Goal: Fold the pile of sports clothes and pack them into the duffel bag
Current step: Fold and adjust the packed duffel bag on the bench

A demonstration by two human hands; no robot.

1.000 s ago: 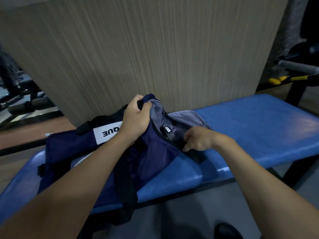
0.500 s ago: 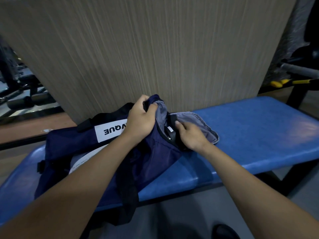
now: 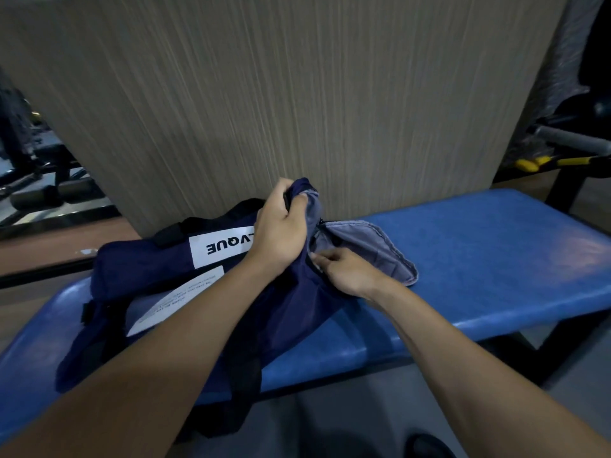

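- A navy bag is laid on a blue padded bench, at its left part, just in front of a grey-brown wall panel.
- A white label with black letters is seen on its top, upside down, and a white printed sheet is placed below it.
- A grey lining flap is folded out to the right, onto the bench.
- The raised end of the bag is gripped by the left hand, fingers curled around the fabric.
- The edge at the opening is pinched by the right hand, fingers together.
- Gym equipment is seen at the right, dark and blurred.
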